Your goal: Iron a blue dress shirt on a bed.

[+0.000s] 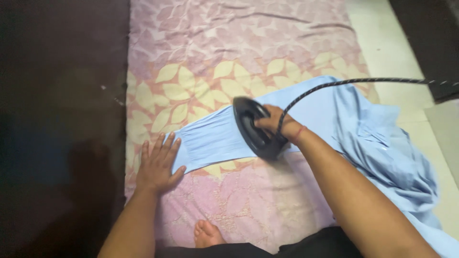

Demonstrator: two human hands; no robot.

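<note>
Head view: the left hand [157, 165] lies flat, fingers spread and released, pinning the cuff end of the light blue shirt sleeve [215, 141] on the leaf-patterned sheet [201, 76]. The sleeve's long axis runs from eight o'clock toward two o'clock. On it sits the black iron [253, 126], nose toward eleven o'clock, its handle grasped by the right hand [273, 122]. The braided cord [363, 81] trails toward three o'clock.

My right hand [273, 122] covers the handle of the dark, blurred clothes iron [253, 128], so I cannot see my fingertips. The braided black cord [363, 81] leaves the right edge. The pale blue cotton shirt [382, 143] is cut off at the bottom right corner.
</note>
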